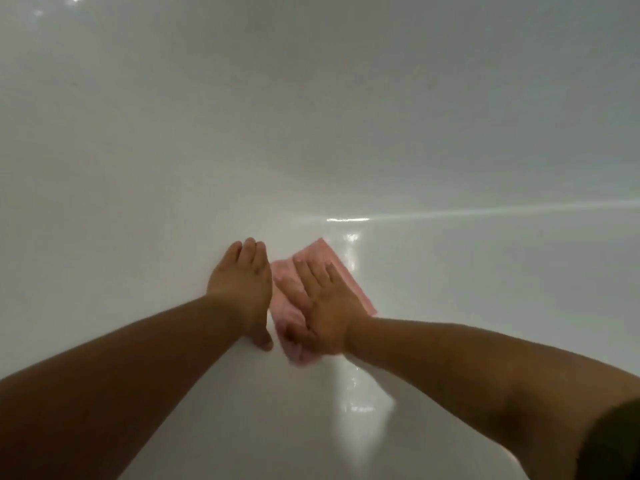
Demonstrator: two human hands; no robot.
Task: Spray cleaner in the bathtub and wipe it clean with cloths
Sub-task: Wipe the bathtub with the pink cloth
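Note:
The white bathtub (311,133) fills the whole view, its glossy inner surface curving away from me. A folded pink cloth (320,258) lies flat on the tub surface at centre. My right hand (322,303) presses down on the cloth with straight, spread fingers. Just left of the cloth, my left hand (242,282) rests flat on the bare tub surface, fingers together and straight, its thumb near the cloth's edge. No spray bottle is in view.
Bright wet reflections (349,237) streak the tub surface to the right of the cloth and below it. Both of my bare forearms reach in from the lower corners. A dark sleeve edge (616,445) shows at the bottom right.

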